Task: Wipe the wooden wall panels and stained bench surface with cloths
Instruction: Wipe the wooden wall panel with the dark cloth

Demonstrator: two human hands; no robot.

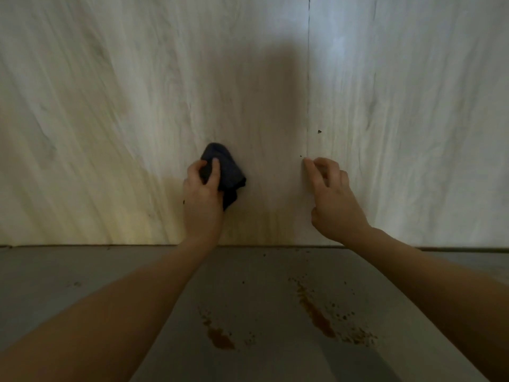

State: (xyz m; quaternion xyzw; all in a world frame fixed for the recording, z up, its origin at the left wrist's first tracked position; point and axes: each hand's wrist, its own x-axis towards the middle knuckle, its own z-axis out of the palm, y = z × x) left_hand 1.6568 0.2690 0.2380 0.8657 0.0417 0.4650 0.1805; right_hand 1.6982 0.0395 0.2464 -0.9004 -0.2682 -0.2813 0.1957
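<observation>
— Which step is this?
— The wall, I judge. The left hand (202, 199) grips a bunched dark blue cloth (224, 172) against the pale wooden wall panel (110, 119); the right hand (329, 194), holding nothing, touches curled fingertips (308, 161) to the panel seam (308, 78).
— Next?
— Probably the dark specks (319, 131) nearby, then the grey table (82, 271) and its brown stains (316, 315).

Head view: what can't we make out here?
- Cloth: partly hidden by the left hand; full shape unclear.
- Right hand: fingertip at the wall seam; contact or a pinched speck, too small to tell.
- Bench: front edge cut off by the frame; stains blurred.
</observation>
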